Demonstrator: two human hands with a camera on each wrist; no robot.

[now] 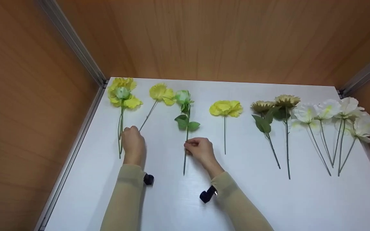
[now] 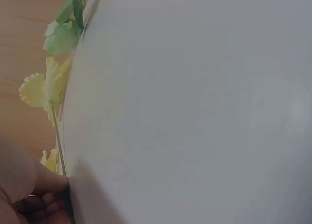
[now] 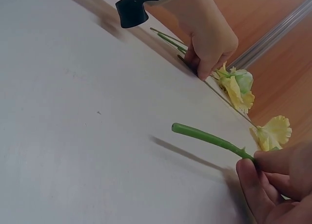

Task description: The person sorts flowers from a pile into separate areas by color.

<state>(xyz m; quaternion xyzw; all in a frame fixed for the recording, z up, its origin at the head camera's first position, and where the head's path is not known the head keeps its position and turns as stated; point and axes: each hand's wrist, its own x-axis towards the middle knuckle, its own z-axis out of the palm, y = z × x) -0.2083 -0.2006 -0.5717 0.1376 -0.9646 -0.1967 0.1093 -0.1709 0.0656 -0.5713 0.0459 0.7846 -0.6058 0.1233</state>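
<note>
My left hand [image 1: 133,143] pinches the thin stem of a yellow artificial flower [image 1: 160,92], whose bloom leans up and right in the head view. That flower's stem [image 2: 57,136] runs down to the thumb in the left wrist view. With thumb and fingertips, my right hand [image 1: 201,149] holds the stem of a pale green rose [image 1: 183,97] with green leaves. The cut end of the rose stem [image 3: 204,137] sticks out past the fingers in the right wrist view. Left of the left hand lie yellow flowers [image 1: 130,102] with another pale green rose [image 1: 122,92] over them.
One more yellow flower [image 1: 225,108] lies right of the right hand. Farther right are two beige flowers [image 1: 286,101] and several white flowers [image 1: 347,107]. Wooden panels [image 1: 220,38] border the white table [image 1: 178,199] at the back and sides.
</note>
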